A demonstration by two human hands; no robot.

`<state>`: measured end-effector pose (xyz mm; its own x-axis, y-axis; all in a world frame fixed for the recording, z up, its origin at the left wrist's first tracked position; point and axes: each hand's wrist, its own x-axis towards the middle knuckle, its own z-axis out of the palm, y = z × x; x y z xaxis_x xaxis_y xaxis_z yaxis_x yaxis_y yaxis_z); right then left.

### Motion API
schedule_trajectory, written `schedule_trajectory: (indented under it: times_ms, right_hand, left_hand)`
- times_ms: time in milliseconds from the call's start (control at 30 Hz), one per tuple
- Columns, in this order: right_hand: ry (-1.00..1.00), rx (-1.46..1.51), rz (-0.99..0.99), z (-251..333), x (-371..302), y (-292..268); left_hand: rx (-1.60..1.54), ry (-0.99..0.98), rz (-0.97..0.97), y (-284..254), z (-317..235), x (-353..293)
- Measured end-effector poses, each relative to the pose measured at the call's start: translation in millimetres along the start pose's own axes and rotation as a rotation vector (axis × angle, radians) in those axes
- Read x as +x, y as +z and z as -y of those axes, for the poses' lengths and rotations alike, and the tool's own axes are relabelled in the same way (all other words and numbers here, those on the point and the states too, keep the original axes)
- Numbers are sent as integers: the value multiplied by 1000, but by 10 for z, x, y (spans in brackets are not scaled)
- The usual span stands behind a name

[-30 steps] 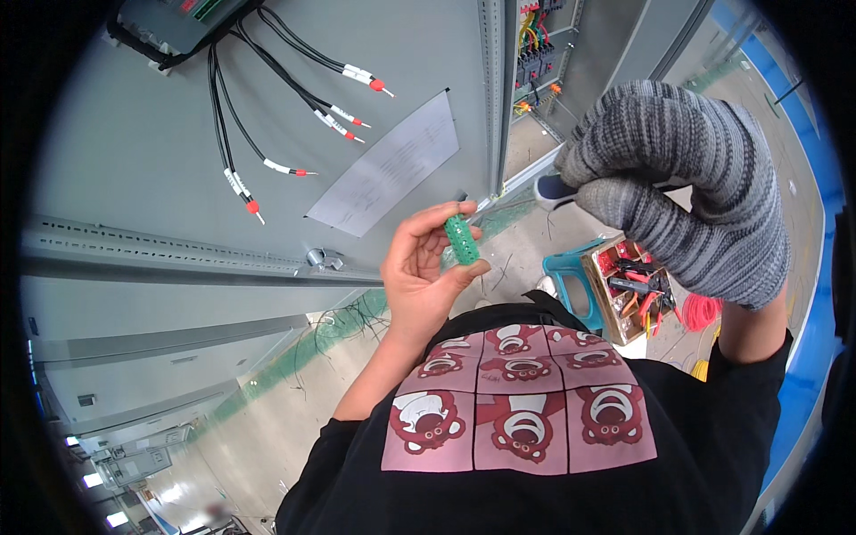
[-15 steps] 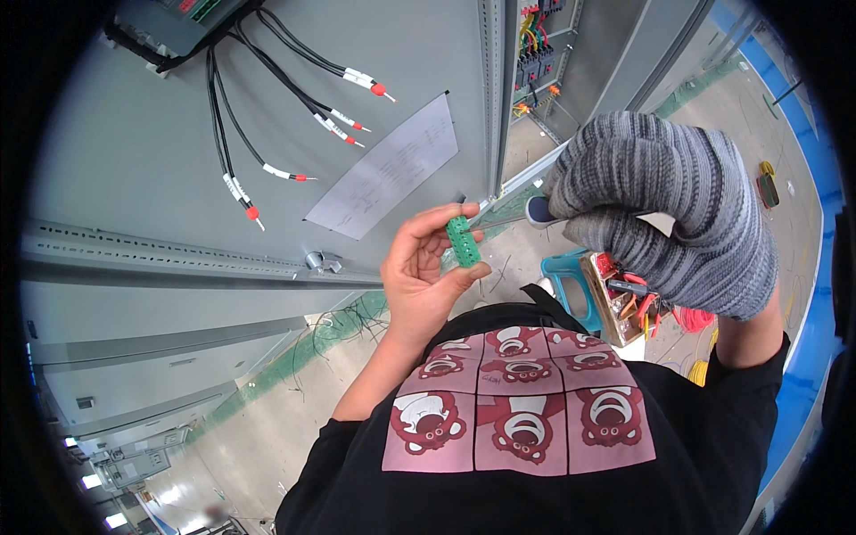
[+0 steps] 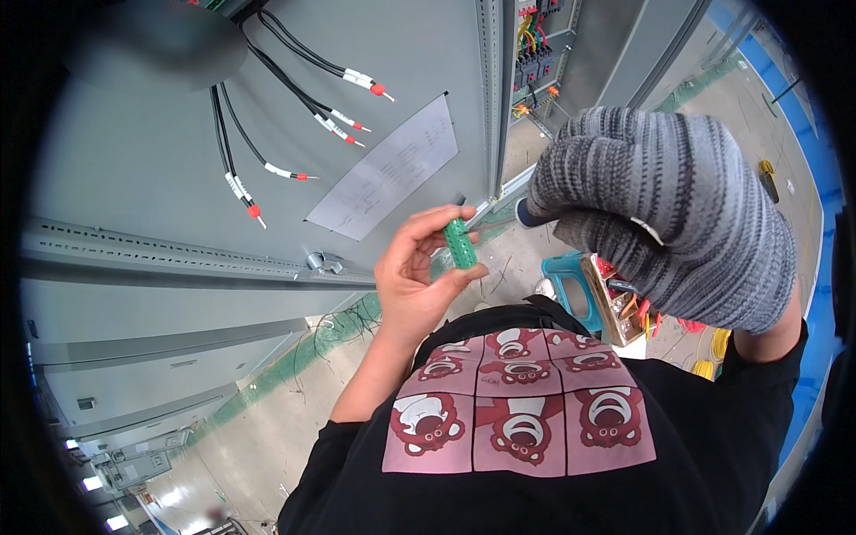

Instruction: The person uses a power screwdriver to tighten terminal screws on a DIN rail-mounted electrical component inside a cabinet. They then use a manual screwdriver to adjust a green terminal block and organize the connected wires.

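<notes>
Your left hand (image 3: 415, 283) pinched the green connector (image 3: 460, 244) by its ends, thumb against fingertips, between your shirt (image 3: 526, 401) and the paper sheet (image 3: 392, 165). Your gloved right hand (image 3: 664, 209) curled its fingers around a screwdriver (image 3: 528, 213), shaft toward the connector; whether its tip touched, I could not tell.

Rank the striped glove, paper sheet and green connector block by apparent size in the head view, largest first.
1. Striped glove
2. Paper sheet
3. Green connector block

Left hand (image 3: 417, 278): green connector (image 3: 460, 243); right hand (image 3: 695, 209): screwdriver (image 3: 530, 216), probably.
</notes>
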<state>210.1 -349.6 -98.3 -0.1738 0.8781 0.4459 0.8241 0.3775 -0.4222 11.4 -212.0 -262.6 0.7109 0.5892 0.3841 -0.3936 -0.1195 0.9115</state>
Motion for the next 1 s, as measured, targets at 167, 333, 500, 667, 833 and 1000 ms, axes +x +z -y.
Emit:
schedule_trajectory:
  times_ms: [167, 333, 500, 667, 833, 1000]
  right_hand:
    - [-6, -23, 8, 33, 12, 18]
    - [-9, -21, -17, 18, 67, 30]
    - [-7, -24, -4, 23, 74, 7]
    - [14, -42, 3, 78, 18, 11]
    - [-3, -33, 22, 33, 84, 19]
    - [14, -77, 26, 95, 32, -31]
  left_hand:
    - [-16, -24, -7, -42, 40, -21]
    - [-103, -59, 114, -126, -7, 48]
    - [-153, -57, 105, -135, -28, 55]
    - [-45, 92, 68, -48, 31, 70]
    - [-50, -21, 36, -66, -46, 43]
    - [-234, -137, 243, -198, -8, 108]
